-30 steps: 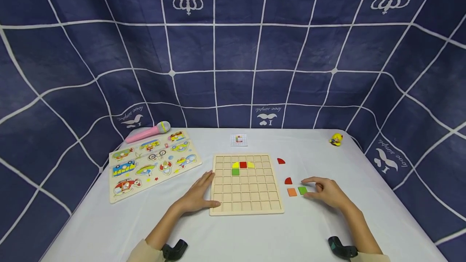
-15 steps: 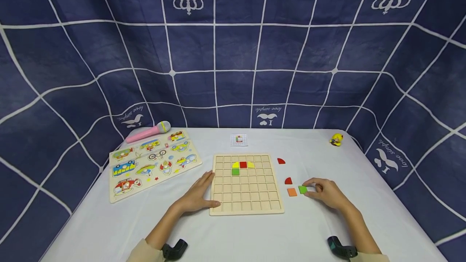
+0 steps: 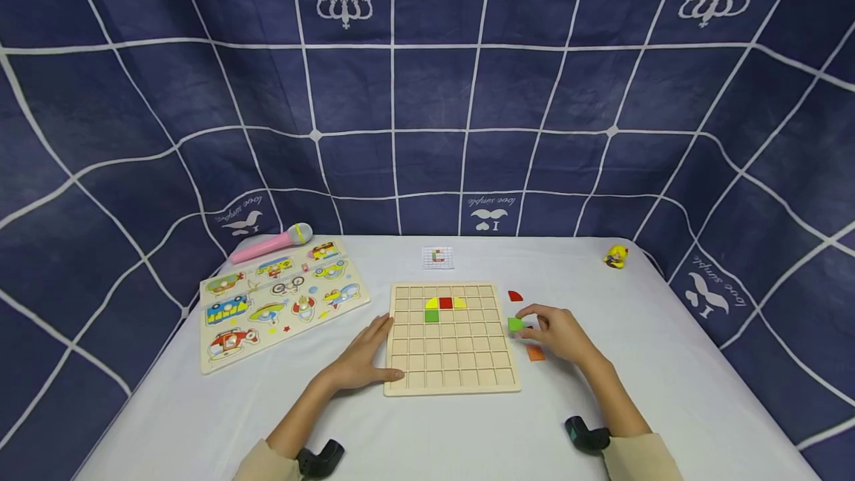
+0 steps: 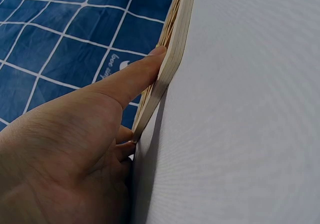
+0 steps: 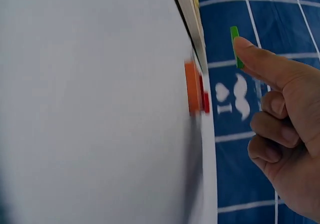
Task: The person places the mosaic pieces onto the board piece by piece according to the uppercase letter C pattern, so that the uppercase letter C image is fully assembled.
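A green square tile [image 3: 515, 324] is pinched between thumb and finger of my right hand [image 3: 559, 332], raised beside the right edge of a wooden grid board [image 3: 461, 373]. In the right wrist view the same green tile [image 5: 236, 47] shows edge-on at the thumb. My left hand [image 3: 361, 357] rests along the board's left edge, thumb on its lower left corner and fingers straight. On the board lie yellow quarter-round pieces [image 3: 432, 303], a red square [image 3: 445, 303] and a green square [image 3: 431, 315]. An orange square [image 3: 536, 353] lies below my right hand.
A red quarter-round piece [image 3: 515, 295] lies right of the board; another is mostly hidden by my right hand. Behind the board is a small pattern card [image 3: 437, 257]. A vehicle puzzle [image 3: 280, 303], pink toy microphone [image 3: 270, 244] and yellow figurine [image 3: 616, 256] stand farther out.
My right hand closed thumb and finger on the green tile, lifted it and moved left toward the board. The left hand stayed where it was.
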A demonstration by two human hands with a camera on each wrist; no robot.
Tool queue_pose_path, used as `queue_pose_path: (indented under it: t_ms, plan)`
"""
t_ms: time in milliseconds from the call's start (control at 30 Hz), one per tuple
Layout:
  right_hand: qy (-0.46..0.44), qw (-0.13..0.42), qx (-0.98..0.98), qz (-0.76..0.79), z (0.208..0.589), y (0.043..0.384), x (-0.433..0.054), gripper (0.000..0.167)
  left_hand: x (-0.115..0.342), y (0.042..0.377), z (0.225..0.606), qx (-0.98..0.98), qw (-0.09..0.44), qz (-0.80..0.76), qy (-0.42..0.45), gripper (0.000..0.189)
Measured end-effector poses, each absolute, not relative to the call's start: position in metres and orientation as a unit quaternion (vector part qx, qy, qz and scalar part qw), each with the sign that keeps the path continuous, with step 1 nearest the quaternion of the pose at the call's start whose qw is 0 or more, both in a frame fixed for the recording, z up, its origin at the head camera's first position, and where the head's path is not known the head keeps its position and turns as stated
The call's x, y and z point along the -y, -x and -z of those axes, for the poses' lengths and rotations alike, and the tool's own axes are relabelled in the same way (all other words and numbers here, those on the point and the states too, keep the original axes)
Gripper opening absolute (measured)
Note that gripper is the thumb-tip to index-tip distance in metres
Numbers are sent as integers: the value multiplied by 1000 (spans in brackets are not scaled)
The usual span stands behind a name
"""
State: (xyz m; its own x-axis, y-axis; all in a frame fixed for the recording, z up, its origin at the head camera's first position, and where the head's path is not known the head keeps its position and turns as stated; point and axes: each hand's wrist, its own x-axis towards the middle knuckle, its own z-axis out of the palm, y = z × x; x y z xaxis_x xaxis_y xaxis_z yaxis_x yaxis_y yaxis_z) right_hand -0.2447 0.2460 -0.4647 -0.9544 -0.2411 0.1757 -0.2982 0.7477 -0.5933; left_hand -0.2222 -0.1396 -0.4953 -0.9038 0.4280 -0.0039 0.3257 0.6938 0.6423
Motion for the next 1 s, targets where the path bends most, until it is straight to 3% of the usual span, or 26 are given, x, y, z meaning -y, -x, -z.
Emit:
queue_pose_path:
  t_ms: [167, 500, 800, 1000]
  plan:
    - [-180, 25, 929, -322, 464, 247, -204, 27, 140, 221, 497, -918, 79, -329, -205, 107]
    - [-243, 55, 922, -298, 468, 249, -134, 26, 141, 222, 493, -915, 77, -338, -208, 105]
    - [-233, 83, 923, -296, 479, 259, -109, 28, 140, 223, 490, -915, 81, -338, -208, 104]
    - [-229, 68, 923, -300, 486, 262, -105, 28, 141, 222, 491, -916, 83, -333, -208, 104]
